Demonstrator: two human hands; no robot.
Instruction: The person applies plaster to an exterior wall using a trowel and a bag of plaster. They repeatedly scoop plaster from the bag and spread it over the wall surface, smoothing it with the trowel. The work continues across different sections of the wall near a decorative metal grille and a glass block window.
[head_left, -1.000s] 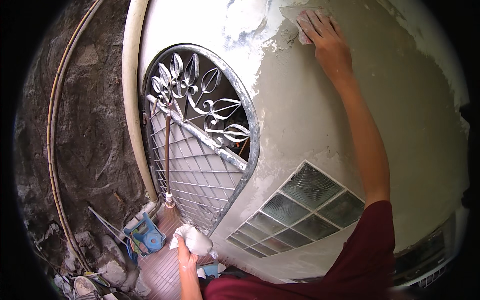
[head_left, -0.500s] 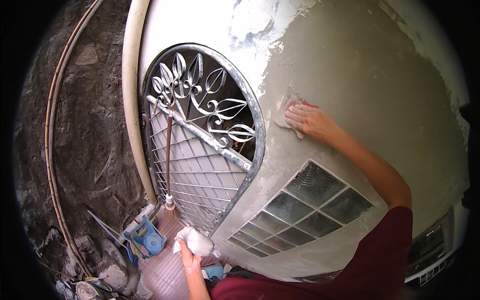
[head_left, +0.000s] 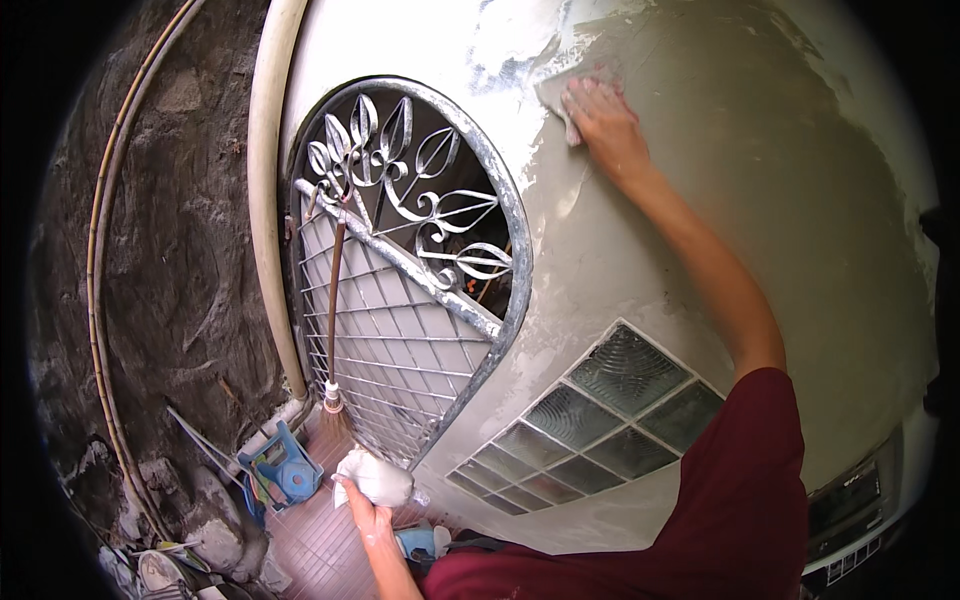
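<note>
High on the wall, my right hand (head_left: 603, 118) presses a flat, grey-smeared piece with some red on it (head_left: 556, 100) against the surface. My fingers cover most of that piece, so its exact kind is hidden. It lies at the border between the grey coat (head_left: 740, 170) and the white part of the wall (head_left: 400, 40). Low down by the gate's foot, my left hand (head_left: 366, 512) grips a bulging white plastic bag (head_left: 383, 477). Its contents cannot be made out. White smears show on my left wrist.
An arched metal gate (head_left: 400, 330) stands left of the wall, with a broom (head_left: 336, 310) leaning on it. A glass-block window (head_left: 600, 420) sits below my right arm. A blue plastic stool-like object (head_left: 285, 470) and stones (head_left: 215, 530) lie lower left.
My right hand has slid up the wall and slightly left with the flat piece. My left hand and the bag have shifted a little left in view.
</note>
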